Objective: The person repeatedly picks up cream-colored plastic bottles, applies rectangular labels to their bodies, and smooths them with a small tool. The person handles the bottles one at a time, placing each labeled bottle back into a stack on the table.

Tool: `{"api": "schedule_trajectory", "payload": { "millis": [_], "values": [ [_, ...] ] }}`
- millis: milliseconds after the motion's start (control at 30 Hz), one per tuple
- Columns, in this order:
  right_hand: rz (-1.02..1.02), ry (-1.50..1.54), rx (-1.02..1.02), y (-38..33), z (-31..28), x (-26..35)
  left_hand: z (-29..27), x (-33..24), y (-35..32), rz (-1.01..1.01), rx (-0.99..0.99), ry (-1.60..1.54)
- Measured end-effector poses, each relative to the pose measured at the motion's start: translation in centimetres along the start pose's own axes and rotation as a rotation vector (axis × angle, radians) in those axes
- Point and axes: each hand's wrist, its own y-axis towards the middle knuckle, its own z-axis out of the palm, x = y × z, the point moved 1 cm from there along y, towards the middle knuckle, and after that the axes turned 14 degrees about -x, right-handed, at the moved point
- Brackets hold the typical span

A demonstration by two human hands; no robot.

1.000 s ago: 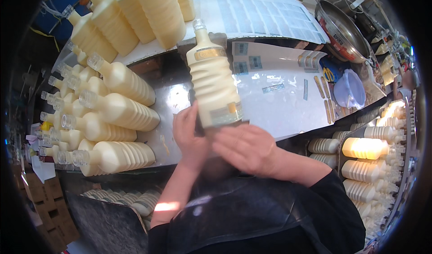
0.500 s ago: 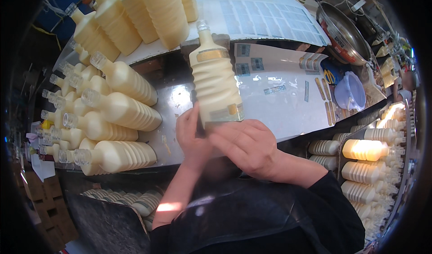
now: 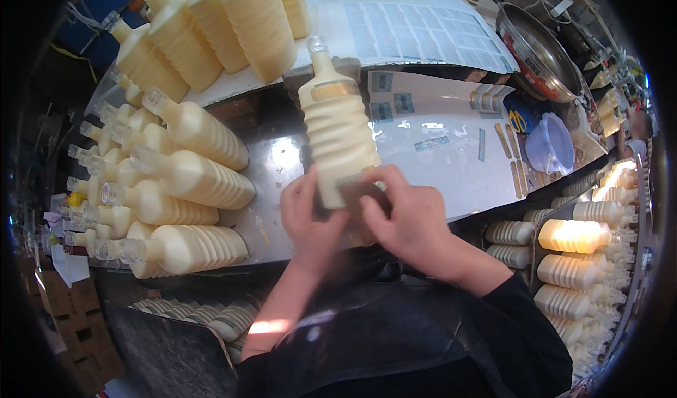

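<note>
I hold a ribbed cream-coloured bottle with a clear cap upright over the steel table. My left hand grips its lower left side. My right hand is closed on its lower right side, fingers pressing a small label against the bottle's base. A gold band runs round the bottle's shoulder.
Several filled bottles lie stacked at the left, more stand at the back. Label sheets lie at the back; loose labels, a lilac plastic jug and a metal pan are to the right. Crates of bottles sit lower right.
The bottle has shifted slightly right and tilted more upright. My right hand's fingers have moved up onto the bottle's lower part over the label.
</note>
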Motion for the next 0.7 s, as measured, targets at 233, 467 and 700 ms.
{"api": "schedule_trajectory", "payload": {
  "millis": [233,467,700],
  "values": [
    [0.044,0.108,-0.059,-0.8,-0.2,0.4,0.3,-0.7,0.1,-0.004,-0.011,0.0],
    [0.261,0.221,-0.071,-0.8,-0.7,-2.3,-0.6,-0.4,0.7,-0.014,0.089,-0.034],
    [0.179,0.24,-0.064,-1.2,1.4,-2.6,1.5,-0.7,0.9,-0.455,0.029,-0.151]
  ]
}}
